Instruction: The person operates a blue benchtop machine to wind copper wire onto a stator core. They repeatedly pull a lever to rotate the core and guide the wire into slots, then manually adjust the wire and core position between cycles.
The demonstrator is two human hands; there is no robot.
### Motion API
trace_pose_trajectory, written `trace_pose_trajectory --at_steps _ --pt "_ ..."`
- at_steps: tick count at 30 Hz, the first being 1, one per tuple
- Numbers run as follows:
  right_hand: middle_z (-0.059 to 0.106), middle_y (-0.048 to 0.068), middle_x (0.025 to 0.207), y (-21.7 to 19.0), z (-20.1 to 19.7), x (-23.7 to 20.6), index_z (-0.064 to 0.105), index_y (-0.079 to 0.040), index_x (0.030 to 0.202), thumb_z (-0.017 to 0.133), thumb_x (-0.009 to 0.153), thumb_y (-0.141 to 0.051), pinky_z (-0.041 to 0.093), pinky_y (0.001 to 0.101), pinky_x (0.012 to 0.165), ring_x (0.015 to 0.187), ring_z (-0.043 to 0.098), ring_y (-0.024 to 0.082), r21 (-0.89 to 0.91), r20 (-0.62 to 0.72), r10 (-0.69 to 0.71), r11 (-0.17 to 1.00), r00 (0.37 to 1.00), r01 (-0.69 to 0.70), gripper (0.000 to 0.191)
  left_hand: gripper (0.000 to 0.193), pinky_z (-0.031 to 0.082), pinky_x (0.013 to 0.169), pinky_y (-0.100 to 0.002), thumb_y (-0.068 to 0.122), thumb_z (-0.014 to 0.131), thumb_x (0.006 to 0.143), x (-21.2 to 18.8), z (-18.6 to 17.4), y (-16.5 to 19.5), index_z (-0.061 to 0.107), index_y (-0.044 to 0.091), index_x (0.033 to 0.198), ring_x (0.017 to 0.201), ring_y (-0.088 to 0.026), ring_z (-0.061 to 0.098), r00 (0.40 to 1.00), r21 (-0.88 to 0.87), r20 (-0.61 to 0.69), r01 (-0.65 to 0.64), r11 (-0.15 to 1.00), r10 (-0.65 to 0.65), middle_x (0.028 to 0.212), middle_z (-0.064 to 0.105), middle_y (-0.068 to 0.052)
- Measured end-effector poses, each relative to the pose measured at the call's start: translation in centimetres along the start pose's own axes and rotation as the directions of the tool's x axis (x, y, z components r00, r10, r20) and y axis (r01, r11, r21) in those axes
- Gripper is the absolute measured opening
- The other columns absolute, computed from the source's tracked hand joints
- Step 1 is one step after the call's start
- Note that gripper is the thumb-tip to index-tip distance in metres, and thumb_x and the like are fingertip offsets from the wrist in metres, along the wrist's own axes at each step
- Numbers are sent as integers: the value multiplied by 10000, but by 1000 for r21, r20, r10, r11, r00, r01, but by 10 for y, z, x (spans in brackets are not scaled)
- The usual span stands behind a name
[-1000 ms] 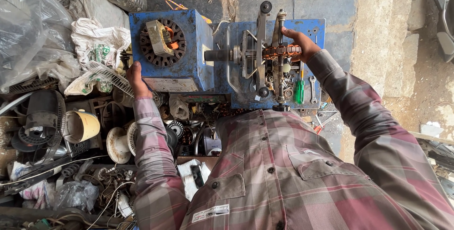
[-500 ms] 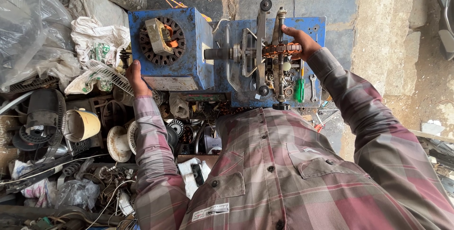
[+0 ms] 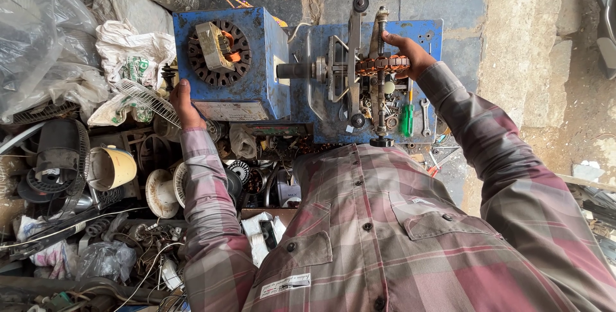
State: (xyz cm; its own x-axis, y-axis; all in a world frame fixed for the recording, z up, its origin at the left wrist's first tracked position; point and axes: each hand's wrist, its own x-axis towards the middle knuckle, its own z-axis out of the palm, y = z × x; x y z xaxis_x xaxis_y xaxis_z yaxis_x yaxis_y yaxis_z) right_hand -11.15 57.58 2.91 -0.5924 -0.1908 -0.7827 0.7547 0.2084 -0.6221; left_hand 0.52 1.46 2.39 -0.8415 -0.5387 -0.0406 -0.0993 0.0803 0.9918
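My right hand (image 3: 410, 55) pinches the copper-wound stator (image 3: 383, 65) on the winding frame (image 3: 359, 61); I should keep it steady. My left hand (image 3: 183, 103) presses the blue machine box (image 3: 256, 74); its fingers stay hidden.

A blue bench (image 3: 430, 33) carries a blue box-shaped machine (image 3: 256, 68) with a round slotted wheel on its face. Right of the machine, a metal winding frame (image 3: 350, 68) stands on the bench. Beyond that frame, further from the machine, lie a green-handled screwdriver (image 3: 407, 118), a spanner (image 3: 425, 114) and small loose washers (image 3: 389, 121)
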Motion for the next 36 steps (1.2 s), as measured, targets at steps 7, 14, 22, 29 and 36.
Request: trace_pose_trajectory --at_steps 7,14,22,29,36 --pt "446 301 1490 -1 2 -1 403 -153 1544 568 814 -724 328 701 1110 1364 486 463 7 -10 6 1000 1000 -6 941 303 347 1045 -366 521 708 862 2 -1 -2 669 221 864 1020 -113 548 995 -22 -68 70 997 -72 948 610 81" --pt "426 309 1508 0 2 -1 377 -148 1554 578 830 -712 306 713 1117 1374 470 479 26 -7 -5 1000 1000 5 940 415 333 1093 -419 568 726 846 3 0 -1 663 159 888 1055 -169 536 996 -11 -53 77 997 -77 975 605 23" --pt "493 311 1491 0 3 -3 425 -142 1535 565 820 -707 290 710 1116 1365 509 475 44 9 2 999 1000 -2 922 460 342 1098 -435 565 745 909 2 0 1 556 164 783 986 -193 500 999 -4 -26 48 999 -48 890 529 12" --pt "419 282 1523 0 3 -3 407 -136 1545 589 839 -698 300 715 1118 1387 447 469 38 -29 1 999 1000 0 920 424 306 1075 -481 560 731 888 2 -1 0 564 181 802 1010 -179 484 995 11 -52 90 996 -89 930 537 12" --pt "439 243 1501 0 1 -4 424 -139 1535 583 847 -702 270 728 1116 1370 462 453 34 10 -32 999 999 32 903 494 287 1077 -493 574 740 891 2 0 0 553 127 794 1029 -222 462 996 18 -50 75 997 -74 938 534 -38"
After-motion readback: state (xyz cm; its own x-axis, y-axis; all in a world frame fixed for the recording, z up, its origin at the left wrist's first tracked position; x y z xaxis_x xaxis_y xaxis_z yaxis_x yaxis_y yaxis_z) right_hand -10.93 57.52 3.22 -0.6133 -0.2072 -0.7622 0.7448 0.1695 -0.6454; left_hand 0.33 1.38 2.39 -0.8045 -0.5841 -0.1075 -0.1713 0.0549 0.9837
